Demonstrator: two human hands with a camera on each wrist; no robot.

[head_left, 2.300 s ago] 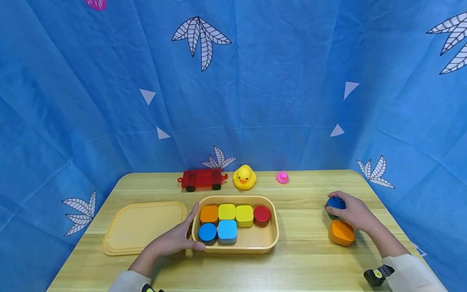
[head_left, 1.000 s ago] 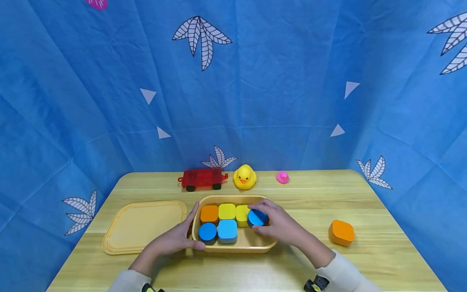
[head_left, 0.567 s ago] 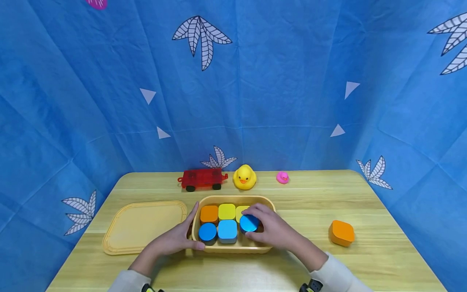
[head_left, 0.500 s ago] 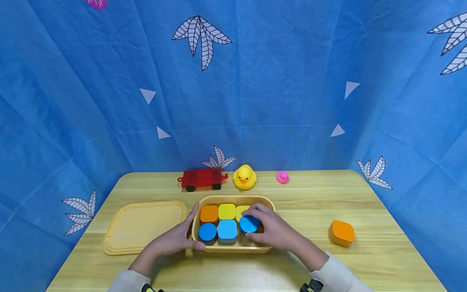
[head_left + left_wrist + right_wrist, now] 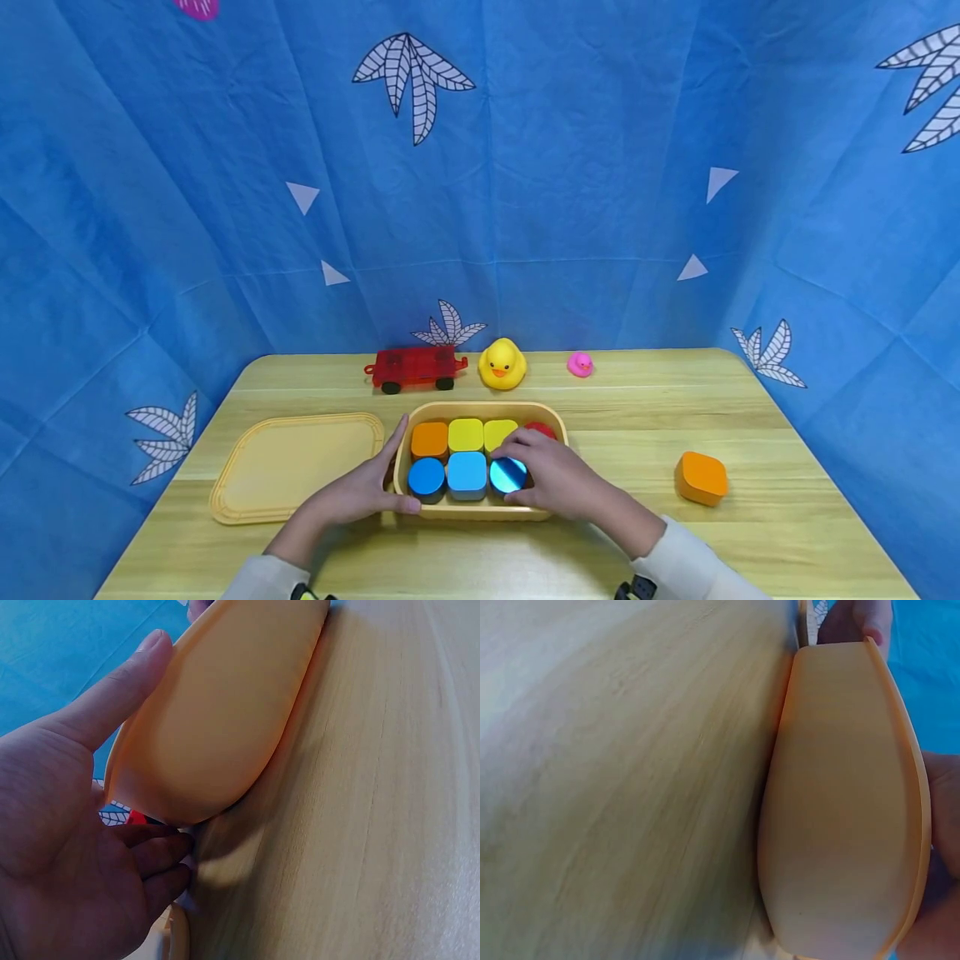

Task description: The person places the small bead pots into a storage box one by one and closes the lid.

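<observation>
In the head view a yellow-orange plastic box (image 5: 480, 515) stands mid-table with several blocks in it. My left hand (image 5: 356, 492) holds its left end, thumb on the near rim, fingers round the far side; the left wrist view shows the thumb (image 5: 120, 697) along the rim. My right hand (image 5: 558, 479) pinches a blue round block (image 5: 507, 475) low inside the box, right of a light-blue block (image 5: 467, 477). Another blue round block (image 5: 427, 479) sits at the near left. Behind are an orange block (image 5: 430, 441), two yellow blocks (image 5: 466, 434) and a partly hidden red round block (image 5: 540, 430).
An orange block (image 5: 702, 478) lies on the table at the right. A flat yellow lid (image 5: 300, 467) lies at the left. Along the back stand a red toy wagon (image 5: 415, 367), a yellow duck (image 5: 502, 364) and a small pink duck (image 5: 580, 364). Blue cloth hangs behind.
My right hand took the blue round block from the table's right, carried it left over the red block, then lowered it into the front row. The left hand has stayed on the box.
</observation>
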